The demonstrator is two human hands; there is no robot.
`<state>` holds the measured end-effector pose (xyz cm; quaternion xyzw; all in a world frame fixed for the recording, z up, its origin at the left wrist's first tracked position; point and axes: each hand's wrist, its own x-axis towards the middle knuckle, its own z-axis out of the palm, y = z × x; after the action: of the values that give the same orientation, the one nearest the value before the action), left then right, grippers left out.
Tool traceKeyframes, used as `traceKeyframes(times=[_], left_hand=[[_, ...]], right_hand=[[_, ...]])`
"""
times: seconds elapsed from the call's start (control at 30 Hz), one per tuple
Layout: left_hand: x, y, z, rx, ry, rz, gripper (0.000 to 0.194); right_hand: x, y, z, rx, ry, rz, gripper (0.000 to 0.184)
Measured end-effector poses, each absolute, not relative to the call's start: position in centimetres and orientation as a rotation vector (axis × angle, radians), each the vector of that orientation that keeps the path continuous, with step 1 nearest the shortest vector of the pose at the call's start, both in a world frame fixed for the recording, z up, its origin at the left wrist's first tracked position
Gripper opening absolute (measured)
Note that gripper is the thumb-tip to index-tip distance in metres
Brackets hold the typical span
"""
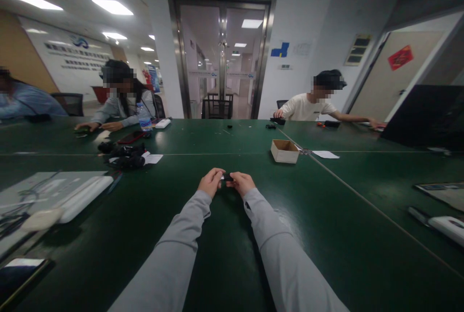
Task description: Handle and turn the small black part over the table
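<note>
Between my two hands is a small black stick with a silver end [226, 177], held low over the green table; its exact kind is too small to make out. My left hand [211, 182] pinches it by the silver end at the left. On the black part, the fingers of my right hand [243, 183] are closed from the other side. Both forearms reach forward in grey sleeves. Fingertips partly hide the stick.
An open box [285, 151] stands ahead to the right, near white paper [326, 154]. Black gear [125, 155] and a water bottle [144, 120] are ahead left. A grey laptop [43, 181] with cables lies left. Other people sit across the green table [232, 254].
</note>
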<state>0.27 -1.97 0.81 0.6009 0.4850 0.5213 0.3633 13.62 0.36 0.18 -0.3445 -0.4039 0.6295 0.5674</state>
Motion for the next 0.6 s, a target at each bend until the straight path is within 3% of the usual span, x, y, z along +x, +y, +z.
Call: traceKeyframes(times=[0.6], left_hand=[[0.20,-1.91,0.92,1.513,1.175,1.303,0.027]], right_hand=[[13.66,0.42,0.07,-0.826,-0.971,1.470,0.014]])
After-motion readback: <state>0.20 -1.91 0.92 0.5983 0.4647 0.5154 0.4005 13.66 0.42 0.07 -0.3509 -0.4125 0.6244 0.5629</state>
